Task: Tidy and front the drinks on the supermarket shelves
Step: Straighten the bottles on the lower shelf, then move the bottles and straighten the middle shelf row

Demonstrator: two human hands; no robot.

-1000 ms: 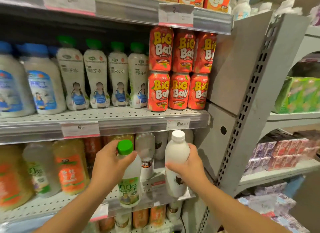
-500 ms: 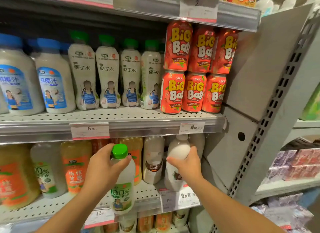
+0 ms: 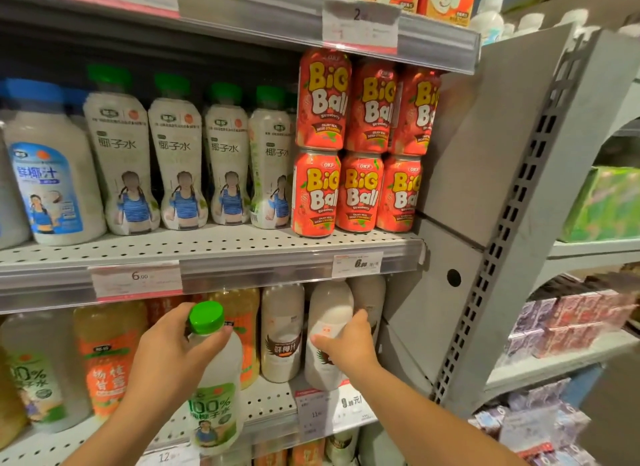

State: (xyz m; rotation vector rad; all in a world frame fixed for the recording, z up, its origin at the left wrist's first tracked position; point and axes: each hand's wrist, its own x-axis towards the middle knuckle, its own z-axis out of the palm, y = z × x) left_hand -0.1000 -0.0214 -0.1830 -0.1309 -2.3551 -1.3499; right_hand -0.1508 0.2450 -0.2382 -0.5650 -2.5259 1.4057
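Observation:
My left hand [image 3: 169,354] grips a clear coconut-water bottle with a green cap [image 3: 216,382] by its shoulder, held upright in front of the lower shelf's edge. My right hand [image 3: 346,344] holds a white milky bottle [image 3: 325,327] that stands on the lower shelf [image 3: 273,406] at its right end, beside a matching white bottle [image 3: 282,334]. Its cap is hidden under the shelf above.
The upper shelf [image 3: 207,247] carries green-capped coconut-water bottles [image 3: 176,153], blue-capped bottles [image 3: 48,174] and stacked red Big Ball cans [image 3: 356,143]. Orange juice bottles [image 3: 107,354] stand left on the lower shelf. A grey end panel [image 3: 485,188] closes the right side.
My right hand has pushed the white bottle back onto the lower shelf under the upper shelf's edge. My left hand kept the green-capped bottle roughly where it was.

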